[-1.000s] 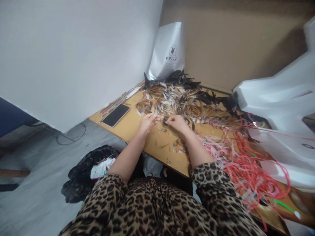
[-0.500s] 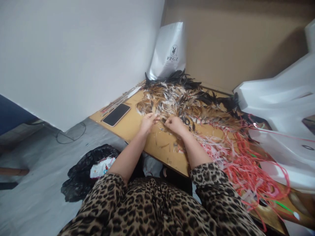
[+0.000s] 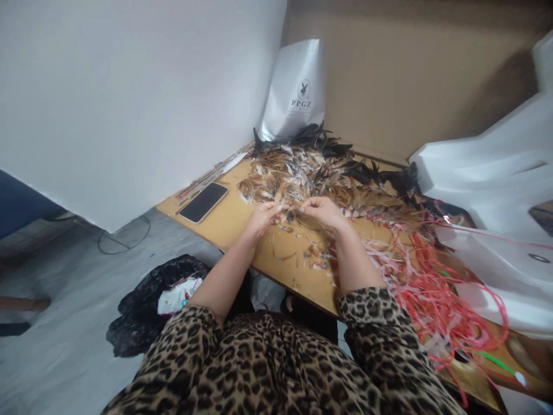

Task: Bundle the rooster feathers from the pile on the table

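Brown, tan and white feathers (image 3: 298,173) lie in a loose, fluffy heap across the far half of the wooden surface (image 3: 242,227), with glossy black ones fringing the heap at the back and to the right. Both bare hands meet at the near edge of that heap. The left hand (image 3: 262,217) is curled, its fingertips pinched together on a small tuft of pale feathers; the right hand (image 3: 322,208) is likewise closed in a pinch, thumb against fingers, on thin feathers just beside the left, though how many each hand holds is too small to tell. Short scraps and slivers are scattered on the bare wood in front of the wrists. To the right, a tangled mass of thin red and pink strips (image 3: 425,282) spreads over the surface and spills toward its near corner, some loops curling off the edge. A flat black phone (image 3: 204,202) with a smooth dark screen lies at the left corner, near a few slim sticks (image 3: 211,174) laid along the edge. A stiff silvery-white bag (image 3: 298,86) with a small printed logo stands upright in the back corner, touching the black feathers. Smooth white plastic sheeting (image 3: 488,173) is folded at the right. On the grey floor (image 3: 64,346) below, a crumpled black bag (image 3: 147,302) sits beside leopard-print sleeves (image 3: 367,311).
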The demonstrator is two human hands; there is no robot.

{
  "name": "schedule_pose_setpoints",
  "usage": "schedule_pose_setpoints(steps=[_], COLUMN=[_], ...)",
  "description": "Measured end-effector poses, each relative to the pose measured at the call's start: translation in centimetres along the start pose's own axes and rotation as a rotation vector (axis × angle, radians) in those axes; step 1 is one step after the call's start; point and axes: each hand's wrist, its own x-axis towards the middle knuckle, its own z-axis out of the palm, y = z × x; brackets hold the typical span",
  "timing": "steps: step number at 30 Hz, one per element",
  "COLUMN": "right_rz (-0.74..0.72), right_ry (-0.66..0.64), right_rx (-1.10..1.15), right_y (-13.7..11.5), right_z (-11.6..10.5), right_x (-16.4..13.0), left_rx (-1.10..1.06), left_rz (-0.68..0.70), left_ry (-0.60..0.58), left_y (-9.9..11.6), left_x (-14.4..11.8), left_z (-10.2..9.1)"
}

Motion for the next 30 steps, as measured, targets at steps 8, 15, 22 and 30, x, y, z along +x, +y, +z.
schedule_pose_setpoints(steps=[8, 15, 22, 30], right_rz=[-0.195, -0.492, -0.568, -0.598], right_ry=[0.124, 0.225, 0.231, 0.244], right_rx=[-0.151, -0.412, -0.534, -0.658], right_y=[-0.1, -0.1, -0.3, -0.3], right_z=[0.3, -1.0, -1.2, -0.3], right_x=[0.0, -0.1, -0.3, -0.2], left_rx=[-0.211, -0.415, -0.312, -0.257], left_rz=[-0.162, -0.185, -0.204, -0.287], left_ry=[-0.091, -0.014, -0.085, -0.203], left_y=[0.4, 0.9, 0.7, 0.8], left_x=[-0.2, -0.1, -0.4, -0.6], left_z=[-0.5, -0.9, -0.6, -0.3])
